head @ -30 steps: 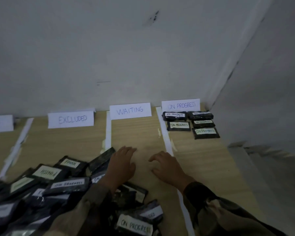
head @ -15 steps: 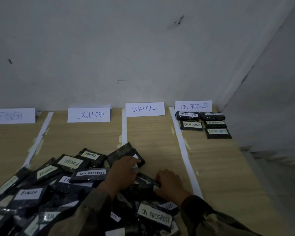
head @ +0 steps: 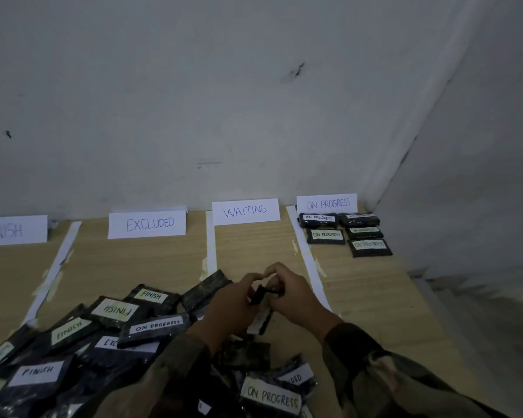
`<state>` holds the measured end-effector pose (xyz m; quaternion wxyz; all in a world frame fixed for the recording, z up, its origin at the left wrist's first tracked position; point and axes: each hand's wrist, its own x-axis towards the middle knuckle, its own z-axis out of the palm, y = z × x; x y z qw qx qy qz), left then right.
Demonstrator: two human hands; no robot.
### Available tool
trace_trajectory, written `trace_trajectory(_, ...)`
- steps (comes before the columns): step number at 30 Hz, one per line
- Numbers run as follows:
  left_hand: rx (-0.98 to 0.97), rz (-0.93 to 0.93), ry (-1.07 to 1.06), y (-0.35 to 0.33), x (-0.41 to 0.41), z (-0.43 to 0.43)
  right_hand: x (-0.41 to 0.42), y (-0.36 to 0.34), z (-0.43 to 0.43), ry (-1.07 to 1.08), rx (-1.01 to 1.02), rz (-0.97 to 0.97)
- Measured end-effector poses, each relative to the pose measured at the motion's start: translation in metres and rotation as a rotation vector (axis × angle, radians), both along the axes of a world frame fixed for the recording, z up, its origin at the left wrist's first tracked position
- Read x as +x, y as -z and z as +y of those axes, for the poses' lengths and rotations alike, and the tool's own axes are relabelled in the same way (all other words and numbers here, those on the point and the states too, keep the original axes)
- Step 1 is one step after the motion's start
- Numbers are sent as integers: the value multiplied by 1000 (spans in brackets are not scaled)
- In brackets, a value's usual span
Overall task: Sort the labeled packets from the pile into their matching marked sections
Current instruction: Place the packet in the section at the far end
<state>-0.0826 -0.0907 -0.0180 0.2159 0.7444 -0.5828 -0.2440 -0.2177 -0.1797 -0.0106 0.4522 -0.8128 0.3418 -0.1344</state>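
Wooden tabletop set into a corner of grey wall; the light is dim.

- Left hand and right hand meet over the near end of the WAITING lane. Fingers of both are curled round one small dark packet, pinched between them. Its label can't be read.
- Straight beyond the grip, at the wall: WAITING sign.
- Just right of the grip: white tape strip, running to the wall.
- Beyond and right of the grip: ON PROGRESS sign. Five sorted packets lie flat in front of it in two short columns, well apart from the hands.
- Beyond and left of the grip: EXCLUDED sign. Further left, at the frame edge: FINISH sign.
- Left of the grip and nearer the person: the pile, dark packets overlapping. Labels legible include FINISH and ON PROGRESS.
- Nearer than the grip, between the two sleeves: loose ON PROGRESS packet, label up.
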Motion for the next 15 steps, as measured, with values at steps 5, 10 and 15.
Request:
trace_trajectory(5, -103, 255, -295, 2, 1, -6, 3, 5, 2, 122, -3, -4)
trace_trajectory(10, -31, 727, -633, 5, -2, -14, -1, 25, 8, 98, -152, 53)
trace_trajectory(15, 70, 896, -723, 17, -13, -24, -7, 32, -6, 40, -353, 176)
